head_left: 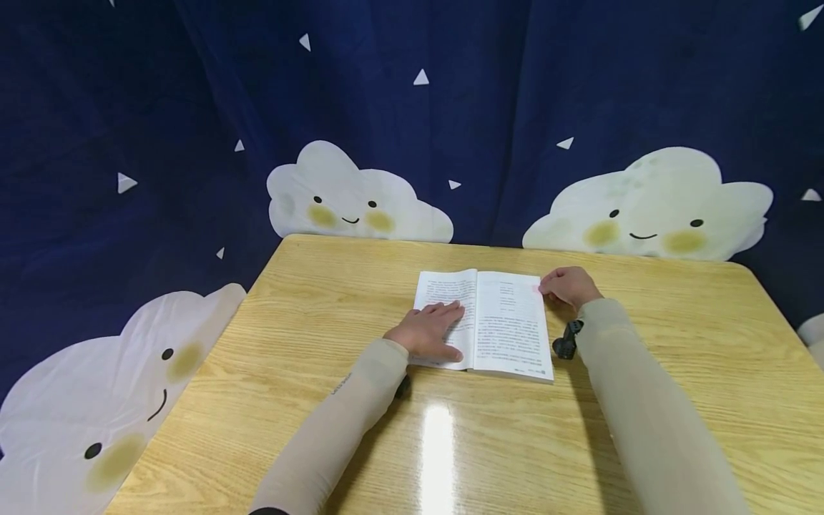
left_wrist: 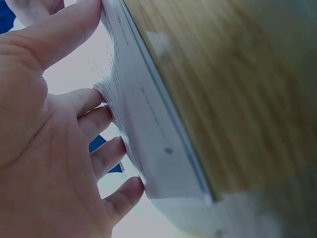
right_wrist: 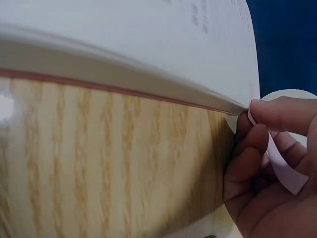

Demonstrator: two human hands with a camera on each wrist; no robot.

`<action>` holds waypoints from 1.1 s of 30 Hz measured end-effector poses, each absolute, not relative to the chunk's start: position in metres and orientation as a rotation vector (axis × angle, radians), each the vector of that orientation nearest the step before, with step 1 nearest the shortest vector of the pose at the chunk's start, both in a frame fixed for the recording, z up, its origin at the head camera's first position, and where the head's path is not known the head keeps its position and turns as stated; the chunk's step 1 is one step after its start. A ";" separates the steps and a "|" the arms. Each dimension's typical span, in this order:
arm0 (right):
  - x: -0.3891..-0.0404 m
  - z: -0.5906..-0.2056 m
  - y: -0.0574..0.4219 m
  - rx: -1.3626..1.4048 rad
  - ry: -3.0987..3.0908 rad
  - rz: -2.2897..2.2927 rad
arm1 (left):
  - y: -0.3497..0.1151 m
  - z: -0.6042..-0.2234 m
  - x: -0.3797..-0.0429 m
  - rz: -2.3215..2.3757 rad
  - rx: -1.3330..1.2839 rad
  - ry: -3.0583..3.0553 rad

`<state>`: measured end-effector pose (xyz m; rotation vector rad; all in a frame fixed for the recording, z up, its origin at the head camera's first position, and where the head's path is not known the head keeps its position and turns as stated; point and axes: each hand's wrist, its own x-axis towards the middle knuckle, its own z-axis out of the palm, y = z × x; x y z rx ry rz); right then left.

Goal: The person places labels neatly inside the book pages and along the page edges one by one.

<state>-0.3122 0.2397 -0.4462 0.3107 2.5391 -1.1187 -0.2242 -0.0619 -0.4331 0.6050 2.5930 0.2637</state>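
Note:
An open book (head_left: 508,336) with printed pages lies flat on the wooden table. Across its left page rests my left hand (head_left: 426,332), fingers spread. In the left wrist view the fingertips (left_wrist: 117,148) press on the printed page. At the upper outer corner of the right page is my right hand (head_left: 570,286). Its thumb and curled fingers pinch a pale pink paper strip (right_wrist: 283,168), which looks like a sticky note. One end of the strip meets the page edge; the other curves loose toward the palm. A pink patch (head_left: 536,289) shows on that page beside the fingertips.
The wooden table (head_left: 309,322) extends around the book on all sides, with a bright light reflection in front of it. Behind the table hangs a dark blue curtain (head_left: 476,129) printed with smiling clouds and small white triangles.

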 end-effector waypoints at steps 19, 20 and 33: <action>-0.312 -0.442 0.240 0.301 2.520 -1.094 | -0.062 -0.432 -0.224 0.271 0.597 2.593; -0.312 -0.442 0.240 0.299 2.524 -1.090 | -0.062 -0.432 -0.224 0.268 0.597 2.593; -0.314 -0.443 0.243 0.286 2.525 -1.090 | -0.061 -0.432 -0.225 0.253 0.598 2.591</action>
